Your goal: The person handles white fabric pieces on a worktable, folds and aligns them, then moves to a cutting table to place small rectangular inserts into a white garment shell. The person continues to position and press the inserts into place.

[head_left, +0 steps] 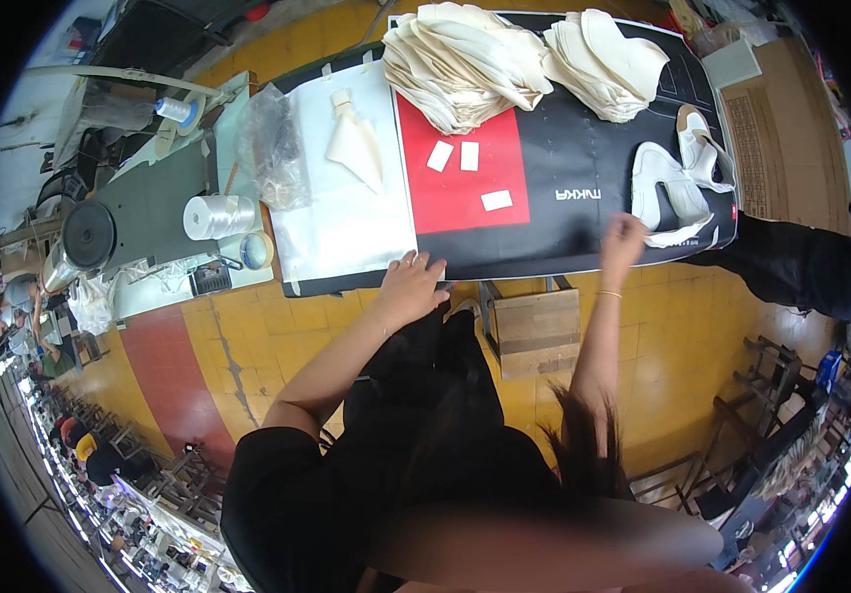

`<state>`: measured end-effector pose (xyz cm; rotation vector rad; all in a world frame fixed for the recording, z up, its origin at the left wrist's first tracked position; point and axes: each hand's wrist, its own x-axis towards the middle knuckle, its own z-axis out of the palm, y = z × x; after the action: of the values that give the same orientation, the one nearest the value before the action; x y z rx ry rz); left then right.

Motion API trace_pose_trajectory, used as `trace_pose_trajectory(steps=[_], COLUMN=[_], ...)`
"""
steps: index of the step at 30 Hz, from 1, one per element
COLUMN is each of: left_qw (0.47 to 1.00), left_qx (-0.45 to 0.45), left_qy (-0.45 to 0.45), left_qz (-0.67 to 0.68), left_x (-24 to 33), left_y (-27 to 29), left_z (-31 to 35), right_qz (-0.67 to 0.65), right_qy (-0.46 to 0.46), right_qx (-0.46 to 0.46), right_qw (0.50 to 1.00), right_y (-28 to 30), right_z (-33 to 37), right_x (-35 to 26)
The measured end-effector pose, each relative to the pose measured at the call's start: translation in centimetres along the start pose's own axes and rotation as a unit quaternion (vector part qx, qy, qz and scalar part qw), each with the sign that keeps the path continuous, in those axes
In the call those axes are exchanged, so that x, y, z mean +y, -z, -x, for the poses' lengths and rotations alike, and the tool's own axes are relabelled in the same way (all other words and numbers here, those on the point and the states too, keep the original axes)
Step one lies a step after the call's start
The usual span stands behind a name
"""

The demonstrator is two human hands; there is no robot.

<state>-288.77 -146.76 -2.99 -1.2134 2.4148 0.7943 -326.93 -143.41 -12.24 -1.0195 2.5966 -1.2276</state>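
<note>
Hair (591, 466), right hand (624, 237) beside shoe (648, 196), bag (272, 148)

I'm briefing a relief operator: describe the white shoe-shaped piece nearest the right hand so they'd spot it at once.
Find the long black-covered table, then go to its right end. There, look for the left-hand white shoe-shaped piece, closest to the right hand. It curves round a dark opening and, unlike the tan-ended white piece beside it, shows no tan end.

Paper slips (470, 156) lie left of what seem shoe uppers (647, 193).
</note>
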Motion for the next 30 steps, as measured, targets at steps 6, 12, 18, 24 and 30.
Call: trace_pose_trajectory(steps=[6, 12, 18, 24, 30], left_qw=[0.998, 0.990, 0.960, 0.745, 0.777], left_qx=[-0.020, -0.114, -0.017, -0.040, -0.020], left_qy=[-0.046, -0.067, -0.026, 0.172, 0.063], left_qz=[0.047, 0.048, 0.279, 0.643, 0.626], left_x=[0.4, -1.0, -3.9, -2.4, -0.3], left_y=[-0.1, -1.7, -3.7, -2.9, -2.8], left_z=[-0.8, 0.6, -1.2, -3.9, -5.5], right_qz=[-0.063, 0.147, -0.022, -0.101, -0.107], right_qy=[0.171, 0.238, 0.034, 0.055, 0.088], right_qx=[-0.263, -0.305, -0.391, -0.398, -0.362], right_qw=[0.948, 0.910, 0.920, 0.910, 0.922], right_y=[-7.1, -9.8, -8.9, -4.5, -2.4], right_z=[6.6, 6.9, 9.0, 15.5, 18.2], right_x=[-8.3, -10.6, -11.6, -13.9, -12.5])
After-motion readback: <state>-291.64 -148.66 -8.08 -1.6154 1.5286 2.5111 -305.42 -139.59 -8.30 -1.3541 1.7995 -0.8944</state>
